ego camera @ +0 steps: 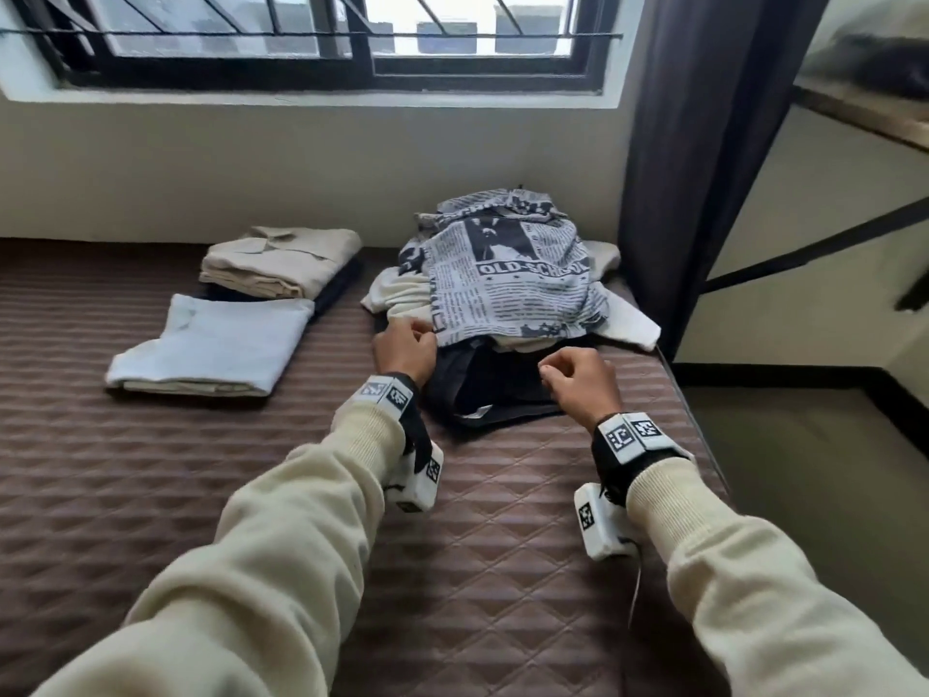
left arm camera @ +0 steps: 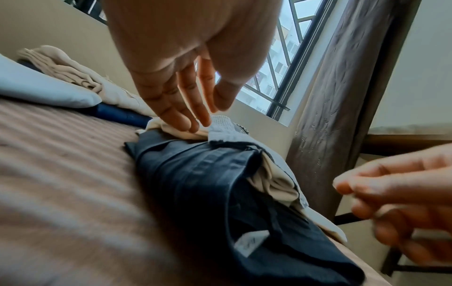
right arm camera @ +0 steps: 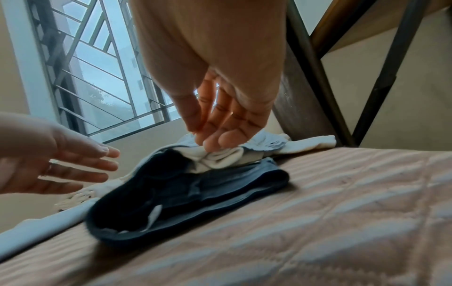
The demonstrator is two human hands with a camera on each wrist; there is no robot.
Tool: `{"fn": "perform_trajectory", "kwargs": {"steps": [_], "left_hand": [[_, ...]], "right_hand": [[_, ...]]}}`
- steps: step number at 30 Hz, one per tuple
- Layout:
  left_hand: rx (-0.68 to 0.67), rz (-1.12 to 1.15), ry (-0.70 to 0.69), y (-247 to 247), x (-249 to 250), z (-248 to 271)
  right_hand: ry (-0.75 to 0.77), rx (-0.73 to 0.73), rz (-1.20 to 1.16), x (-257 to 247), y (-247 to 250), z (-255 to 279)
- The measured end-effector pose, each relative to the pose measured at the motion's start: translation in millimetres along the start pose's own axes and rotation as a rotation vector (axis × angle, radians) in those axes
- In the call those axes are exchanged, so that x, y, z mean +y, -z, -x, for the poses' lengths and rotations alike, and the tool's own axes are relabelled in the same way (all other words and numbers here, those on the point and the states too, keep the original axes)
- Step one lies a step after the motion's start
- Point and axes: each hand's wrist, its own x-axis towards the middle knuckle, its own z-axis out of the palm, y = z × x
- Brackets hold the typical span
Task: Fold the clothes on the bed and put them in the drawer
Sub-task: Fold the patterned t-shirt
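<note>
An unfolded pile lies on the bed's far right: a newspaper-print shirt on top, a cream garment under it, and a dark navy garment at the front. My left hand is at the pile's left edge with its fingers nearly straight. In the left wrist view its fingertips touch the cream cloth beside the print shirt's hem. My right hand hovers over the navy garment's right side, fingers loosely curled just above a cream fold, holding nothing that I can see.
Folded clothes sit at the left: a pale blue-white shirt and a beige stack on a dark item. The brown quilted bed cover stretches toward me. A dark curtain and a metal frame stand at the right, past the bed's edge.
</note>
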Motion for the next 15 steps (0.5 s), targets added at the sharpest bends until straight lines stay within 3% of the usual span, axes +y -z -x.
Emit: {"fn": "perform_trajectory", "kwargs": {"steps": [3,7,11,15], "left_hand": [[0.033,0.002,0.048,-15.2,9.6,-25.7],[-0.048,-0.007,0.142,-28.4,10.7,-42.9],[-0.087,0.235,0.228,-33.2,12.7,-42.0],[-0.237,0.534,0.079,-20.9,35.3,-10.7]], "right_hand": [[-0.011,0.038,0.039,13.9,8.0,-18.1],[0.002,0.046,0.056,19.9,2.2,-38.3],[0.014,0.087,0.05,21.1,-6.4,-45.3],[0.161,0.079,0.041,-1.5,-8.2,-35.3]]}}
